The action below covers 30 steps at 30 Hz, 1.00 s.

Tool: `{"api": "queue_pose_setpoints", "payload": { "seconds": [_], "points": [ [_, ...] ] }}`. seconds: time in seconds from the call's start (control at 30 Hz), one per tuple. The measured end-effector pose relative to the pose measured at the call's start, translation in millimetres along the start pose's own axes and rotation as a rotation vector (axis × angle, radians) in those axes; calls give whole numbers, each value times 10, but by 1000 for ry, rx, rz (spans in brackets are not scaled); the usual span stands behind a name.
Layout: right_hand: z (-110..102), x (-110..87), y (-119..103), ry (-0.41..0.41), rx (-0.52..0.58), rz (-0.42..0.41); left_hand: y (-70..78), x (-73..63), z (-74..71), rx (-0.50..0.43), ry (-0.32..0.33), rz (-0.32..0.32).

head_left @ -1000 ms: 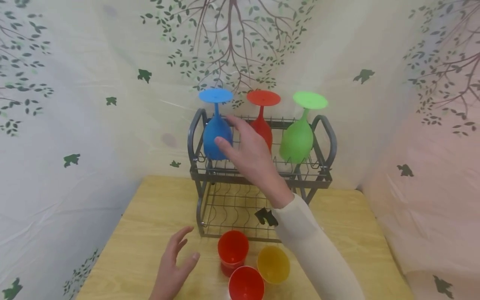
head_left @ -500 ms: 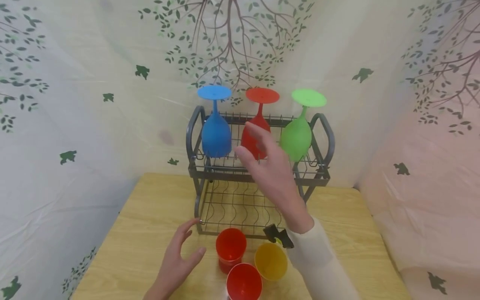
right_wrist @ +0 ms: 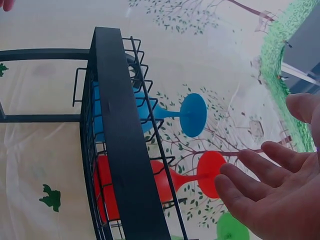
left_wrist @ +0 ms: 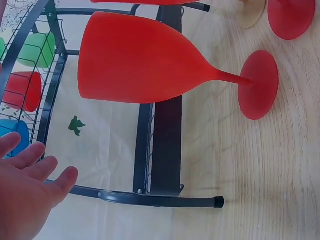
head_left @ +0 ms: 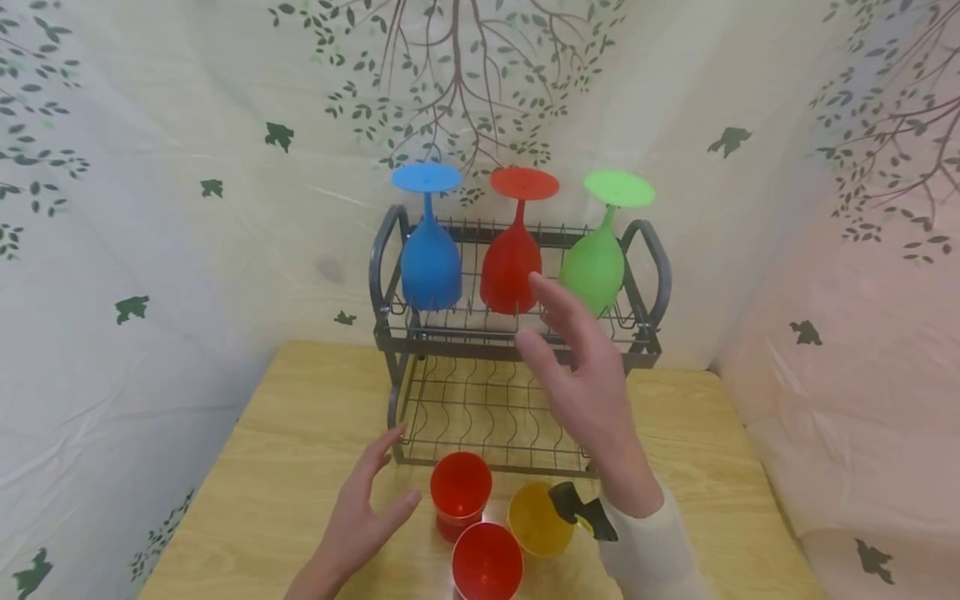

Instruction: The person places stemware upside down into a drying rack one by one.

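Note:
Three goblets hang upside down in the top tier of a dark two-tier dish rack [head_left: 517, 348]: a blue goblet [head_left: 431, 271], a red goblet [head_left: 510, 271] and a green goblet [head_left: 594, 271]. My right hand [head_left: 588, 383] is in the air in front of the rack, its fingers spread and holding nothing. Low on the left, my left hand [head_left: 360, 508] hovers with thumb and fingers apart, beside an upright red goblet [left_wrist: 145, 60]. A second upright red goblet [head_left: 487, 562] and a yellow goblet [head_left: 534, 521] stand close by on the table.
The rack's lower tier [head_left: 480, 408] has wavy wire dividers. It stands on a light wooden table [head_left: 247, 475]. Pale curtains [head_left: 187, 275] printed with branches and leaves surround the table at the back and sides.
My right hand has drawn back from the blue goblet, moving down and right. My left hand has shifted slightly up and right. The goblets stay where they were.

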State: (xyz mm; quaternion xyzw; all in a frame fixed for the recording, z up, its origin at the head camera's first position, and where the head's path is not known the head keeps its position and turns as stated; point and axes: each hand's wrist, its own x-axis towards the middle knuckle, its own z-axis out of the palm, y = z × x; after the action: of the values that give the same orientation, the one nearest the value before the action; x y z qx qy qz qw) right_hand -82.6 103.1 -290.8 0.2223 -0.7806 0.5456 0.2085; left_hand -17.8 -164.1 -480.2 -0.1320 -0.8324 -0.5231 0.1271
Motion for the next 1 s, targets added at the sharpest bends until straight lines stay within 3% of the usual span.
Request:
{"api": "queue_pose_setpoints", "payload": {
  "seconds": [0.3,0.57,0.8,1.0],
  "points": [
    [-153,-247,49,6,9,25,44,103,13,44,-109,-68],
    [-244,-478,235,-12,-28,16,19,209,-20,110,-228,32],
    [-304,-724,436,-16,-73,49,-38,278,-44,147,-390,37],
    [-336,-865,585,-32,-155,109,-58,380,-55,161,-488,54]
  ]
}}
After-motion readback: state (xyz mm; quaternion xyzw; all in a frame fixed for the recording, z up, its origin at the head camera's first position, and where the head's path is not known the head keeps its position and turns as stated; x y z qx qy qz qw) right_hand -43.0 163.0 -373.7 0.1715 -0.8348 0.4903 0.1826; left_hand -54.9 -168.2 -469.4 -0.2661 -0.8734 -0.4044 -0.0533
